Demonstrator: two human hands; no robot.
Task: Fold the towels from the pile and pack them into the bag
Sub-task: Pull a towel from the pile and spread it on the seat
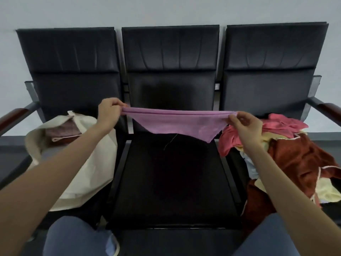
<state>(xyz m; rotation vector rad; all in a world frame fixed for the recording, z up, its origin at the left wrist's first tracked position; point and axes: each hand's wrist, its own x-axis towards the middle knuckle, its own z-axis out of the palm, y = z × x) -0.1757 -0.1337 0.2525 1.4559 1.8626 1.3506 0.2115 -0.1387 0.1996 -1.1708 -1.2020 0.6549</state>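
We held one soft purple towel [177,124] stretched above the middle of three black padded seats [171,174], our left hand [108,112] pinching its 9 o'clock corner and our right hand [245,122] pinching its 3 o'clock corner. One cream cloth bag [86,163] with folded towels inside sat at 9 o'clock; one rumpled pile [295,145] of pink, yellow and rust towels lay at 3 o'clock.

One head-worn wide-angle camera looks forward and down from above the person's knees [73,235], facing a row of three black chairs [170,174] against a pale wall [166,10]. The middle seat lies close below; straight lines bow near the frame edges.
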